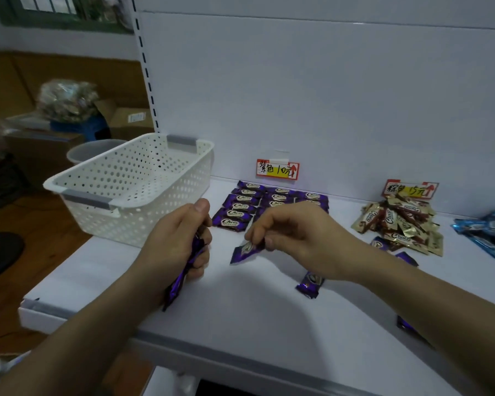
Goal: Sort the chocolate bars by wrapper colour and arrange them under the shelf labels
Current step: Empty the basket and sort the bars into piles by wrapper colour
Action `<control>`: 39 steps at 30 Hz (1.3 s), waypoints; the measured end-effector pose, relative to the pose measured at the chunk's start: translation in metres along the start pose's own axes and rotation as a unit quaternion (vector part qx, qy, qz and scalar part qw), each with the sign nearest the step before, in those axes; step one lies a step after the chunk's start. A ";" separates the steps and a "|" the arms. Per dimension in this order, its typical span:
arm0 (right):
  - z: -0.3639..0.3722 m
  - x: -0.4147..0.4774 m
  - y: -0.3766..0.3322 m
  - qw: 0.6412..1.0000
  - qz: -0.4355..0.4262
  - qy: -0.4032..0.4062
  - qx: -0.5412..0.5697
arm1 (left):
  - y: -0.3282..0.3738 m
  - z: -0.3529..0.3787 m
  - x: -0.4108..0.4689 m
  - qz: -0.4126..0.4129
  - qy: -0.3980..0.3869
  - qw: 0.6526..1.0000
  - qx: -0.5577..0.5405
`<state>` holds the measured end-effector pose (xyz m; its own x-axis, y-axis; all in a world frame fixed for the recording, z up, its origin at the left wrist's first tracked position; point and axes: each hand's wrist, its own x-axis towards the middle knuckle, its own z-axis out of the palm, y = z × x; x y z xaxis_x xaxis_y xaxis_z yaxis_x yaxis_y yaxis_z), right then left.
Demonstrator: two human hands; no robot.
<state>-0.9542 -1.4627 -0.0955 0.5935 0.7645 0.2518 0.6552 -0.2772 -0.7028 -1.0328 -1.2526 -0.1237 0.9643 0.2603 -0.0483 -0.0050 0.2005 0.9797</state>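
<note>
My left hand point(180, 238) grips a bunch of purple chocolate bars point(183, 270) that hang down from the fist. My right hand point(292, 232) pinches one purple bar point(245, 252) by its end, just above the white shelf point(240, 304). Behind the hands, purple bars point(240, 207) lie in neat rows under the purple label point(277, 169). A heap of gold-brown bars point(397, 224) lies under the brown label point(409, 189). Blue bars point(489, 230) lie at the far right. Loose purple bars rest on the shelf: one point(309, 283) under my right wrist, one point(406, 258) beyond my right forearm, another point(406, 325) near the front edge.
A white perforated basket point(132, 190) stands at the shelf's left end. The white back panel point(326, 95) rises behind the bars. Left of the shelf are cardboard boxes point(126, 121), a wrapped bundle point(66, 101) and a wooden floor point(40, 224).
</note>
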 end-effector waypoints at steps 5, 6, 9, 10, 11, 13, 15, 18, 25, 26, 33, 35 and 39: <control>0.010 -0.010 0.010 0.993 -0.035 -0.002 -0.114 | -0.005 -0.007 -0.001 0.029 -0.016 0.999 -0.026; 0.010 -0.012 0.011 0.988 -0.054 0.019 -0.142 | -0.005 -0.007 0.000 0.031 -0.018 0.999 -0.024; 0.003 -0.014 0.013 0.981 -0.039 0.111 -0.157 | -0.007 -0.009 0.001 0.028 -0.019 0.999 -0.022; 0.000 -0.013 0.011 0.982 -0.022 0.118 -0.147 | -0.007 -0.010 0.001 0.028 -0.019 0.999 -0.023; -0.001 -0.011 0.008 0.985 -0.010 0.105 -0.137 | -0.007 -0.010 0.001 0.028 -0.018 0.999 -0.023; 0.002 -0.004 0.000 0.990 -0.004 0.027 -0.140 | -0.006 -0.010 0.001 0.022 -0.014 0.999 -0.022; 0.009 0.006 -0.004 0.975 -0.034 -0.083 -0.202 | -0.005 -0.008 0.000 0.016 -0.009 1.000 -0.022; 0.016 0.024 -0.001 0.922 -0.117 -0.198 -0.311 | -0.004 -0.008 -0.001 0.011 -0.001 1.000 -0.021; 0.011 0.034 0.012 0.947 -0.051 -0.127 -0.291 | -0.004 -0.010 -0.002 0.002 0.009 0.999 -0.036; 0.017 0.032 0.014 0.952 -0.052 -0.089 -0.288 | -0.004 -0.010 -0.002 0.001 0.010 0.999 -0.036; 0.058 0.040 0.015 0.966 0.028 0.085 -0.241 | -0.004 -0.010 -0.002 0.013 0.019 0.999 -0.039; 0.064 0.043 0.013 0.964 0.037 0.098 -0.245 | -0.004 -0.011 -0.002 0.012 0.020 0.999 -0.041; 0.070 0.047 0.012 0.957 0.044 0.123 -0.258 | -0.005 -0.010 -0.001 0.014 0.021 0.999 -0.034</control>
<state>-0.9512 -1.3897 -0.1387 0.7076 0.5825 0.3999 0.7036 -0.6331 -0.3228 -1.0365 -1.2446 -0.1305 0.9518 0.3052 -0.0312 -0.0507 0.2569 0.9651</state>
